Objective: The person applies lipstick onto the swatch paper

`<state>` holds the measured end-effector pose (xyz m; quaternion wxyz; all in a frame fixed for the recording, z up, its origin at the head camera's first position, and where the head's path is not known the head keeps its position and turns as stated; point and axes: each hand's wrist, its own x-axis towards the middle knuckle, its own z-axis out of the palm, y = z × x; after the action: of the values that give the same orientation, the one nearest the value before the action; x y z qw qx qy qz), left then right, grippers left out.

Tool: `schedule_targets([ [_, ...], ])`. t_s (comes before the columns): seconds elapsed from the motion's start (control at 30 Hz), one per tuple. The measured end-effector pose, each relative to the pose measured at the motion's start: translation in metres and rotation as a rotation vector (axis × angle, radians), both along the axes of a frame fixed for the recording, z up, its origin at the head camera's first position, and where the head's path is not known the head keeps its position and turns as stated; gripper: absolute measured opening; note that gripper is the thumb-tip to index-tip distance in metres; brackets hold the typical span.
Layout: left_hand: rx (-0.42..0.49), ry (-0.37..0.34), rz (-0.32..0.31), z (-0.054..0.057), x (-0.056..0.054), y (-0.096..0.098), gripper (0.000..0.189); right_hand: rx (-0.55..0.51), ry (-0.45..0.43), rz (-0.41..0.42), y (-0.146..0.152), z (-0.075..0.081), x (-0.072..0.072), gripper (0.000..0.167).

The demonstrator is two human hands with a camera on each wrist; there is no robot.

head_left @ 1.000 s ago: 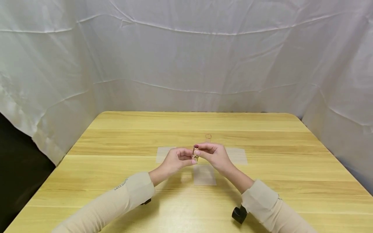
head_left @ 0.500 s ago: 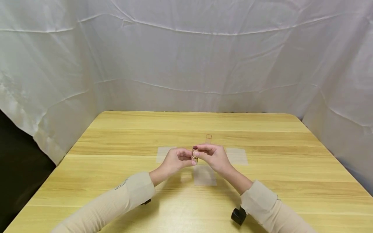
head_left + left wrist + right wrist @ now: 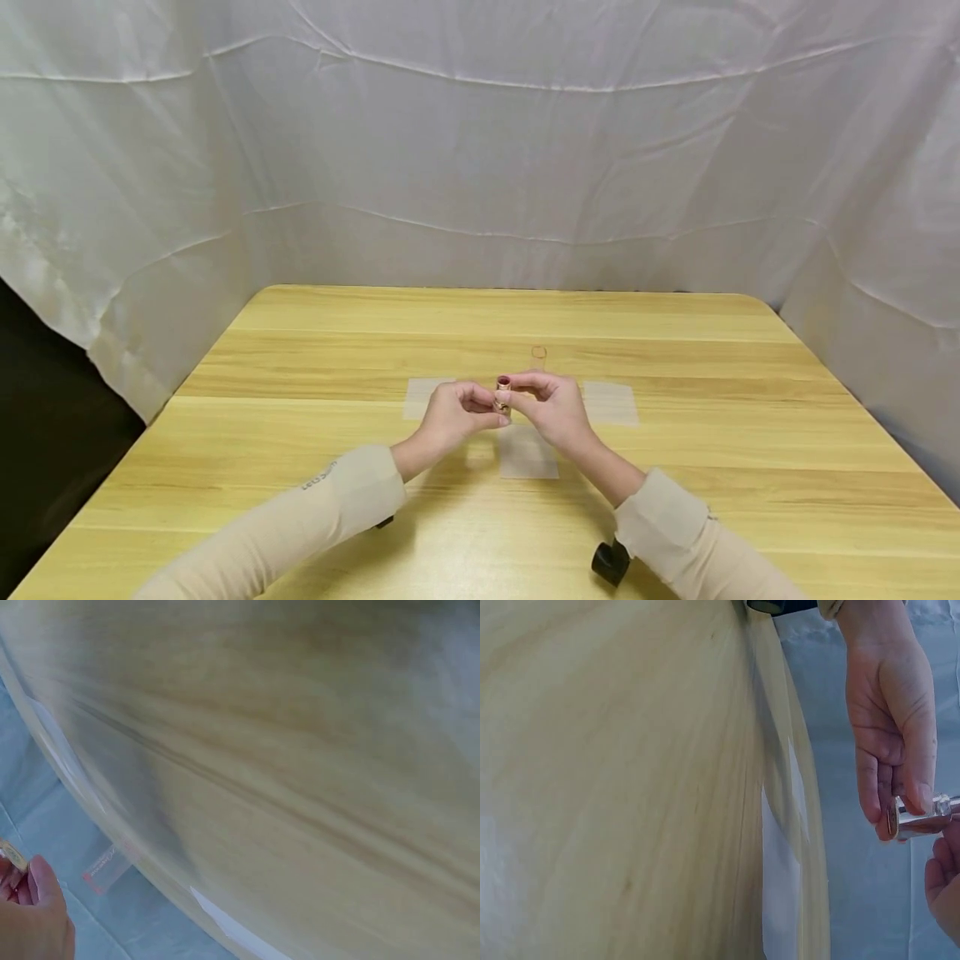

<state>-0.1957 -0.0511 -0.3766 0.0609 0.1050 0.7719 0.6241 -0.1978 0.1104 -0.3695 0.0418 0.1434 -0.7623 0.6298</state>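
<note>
Where the gold tube [image 3: 926, 825] is: I see it held raised over the table [image 3: 480, 312].
Change: it stands slightly straighter than a second ago, both holds kept; I read this as fine adjustment, with no release.
Left hand [image 3: 450, 414]: pinches the lower end.
Right hand [image 3: 558, 408]: pinches the upper end.
Tube mouth [image 3: 503, 381]: shows a dark red interior.
Clear case [image 3: 538, 358]: appears upright beyond the right hand; I cannot make out any contents.

Booth-like space — pale drapes [image 3: 480, 158], table [image 3: 750, 417]
</note>
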Motion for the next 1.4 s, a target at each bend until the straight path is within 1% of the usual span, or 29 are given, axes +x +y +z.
schedule_targets([
  [0.17,-0.025,0.022,0.049,0.0,0.002,0.002,0.021,0.017,-0.032,-0.061,-0.003,0.0,0.001,0.02],
  [0.27,-0.045,0.038,0.056,-0.001,0.003,0.002,0.022,0.016,-0.054,-0.063,-0.003,0.001,0.0,0.021],
  [0.37,-0.063,0.054,0.033,-0.001,0.003,0.002,0.024,0.01,-0.066,-0.039,-0.002,0.003,-0.001,0.022],
  [0.67,-0.073,0.042,-0.108,-0.001,0.001,-0.004,0.031,0.004,-0.06,0.046,0.002,0.005,0.0,0.023],
  [0.8,-0.071,0.058,-0.151,-0.002,0.0,-0.007,0.03,0.006,-0.055,0.075,0.003,0.005,0.0,0.023],
  [0.93,-0.054,0.066,-0.181,-0.004,-0.001,-0.01,0.027,0.015,-0.056,0.097,0.004,0.005,-0.001,0.024],
  [1.1,-0.061,0.071,-0.187,-0.004,-0.001,-0.012,0.026,0.024,-0.068,0.105,0.004,0.004,-0.002,0.024],
  [1.4,-0.064,0.085,-0.163,-0.005,-0.001,-0.012,0.024,0.006,-0.061,0.106,0.002,0.003,-0.003,0.025],
])
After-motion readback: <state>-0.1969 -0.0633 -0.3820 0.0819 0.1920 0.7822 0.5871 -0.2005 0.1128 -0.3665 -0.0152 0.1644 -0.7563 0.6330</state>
